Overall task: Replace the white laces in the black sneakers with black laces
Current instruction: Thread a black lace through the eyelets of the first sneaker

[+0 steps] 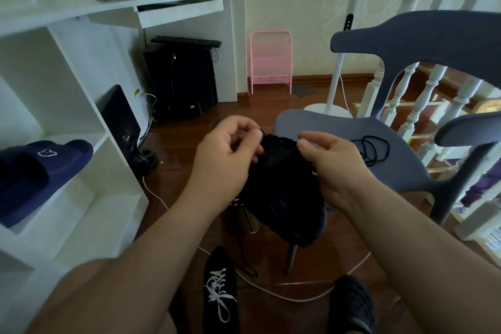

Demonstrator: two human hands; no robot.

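A black sneaker (282,198) hangs in the air between my hands, above the floor. My left hand (230,152) has its fingers curled at the shoe's upper left, thumb and fingertips pinching what looks like a black lace end. My right hand (330,160) grips the shoe's upper right side with curled fingers. A second black sneaker (221,290) lies on the floor below, with white laces (218,293) threaded in it. A loose black lace (372,148) lies coiled on the seat of the grey chair (406,165).
A white shelf unit (81,171) with a navy slipper (40,171) stands at the left. A white cable (271,293) snakes across the wooden floor. A fan stand (329,108), a pink rack (271,59) and white banisters (417,106) stand behind the chair. A black shoe (352,304) sits at the bottom right.
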